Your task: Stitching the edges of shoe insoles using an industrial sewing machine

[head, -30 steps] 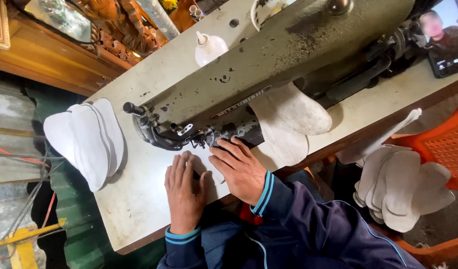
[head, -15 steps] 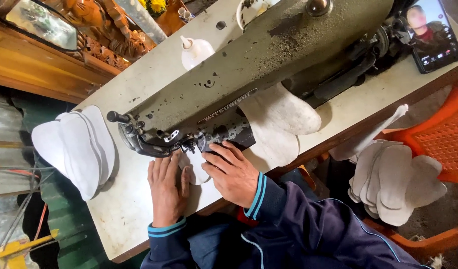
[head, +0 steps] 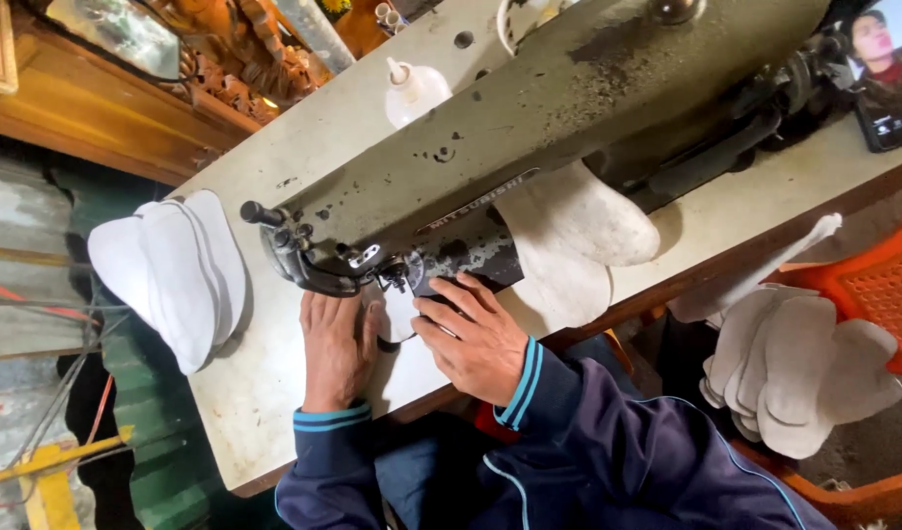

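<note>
Worn pale table in a cluttered workshop, two hands at the needle end of a grey-green sewing machine.

Under the machine's needle head lies a small white fabric piece, flat on the table. The left hand rests palm down just left of that piece, fingers straight and spread, its grip apart and clamped on nothing. The right hand lies just right of the piece, fingertips pressing down on it and on the dark plate at the machine's foot, fingers loosely curled, not closed around anything. Left of the machine a stack of white cut pieces sits at the table's edge. Behind the machine stands a white squeeze bottle. Right of the machine, beyond the table, more white pieces are heaped beside an orange chair.
</note>
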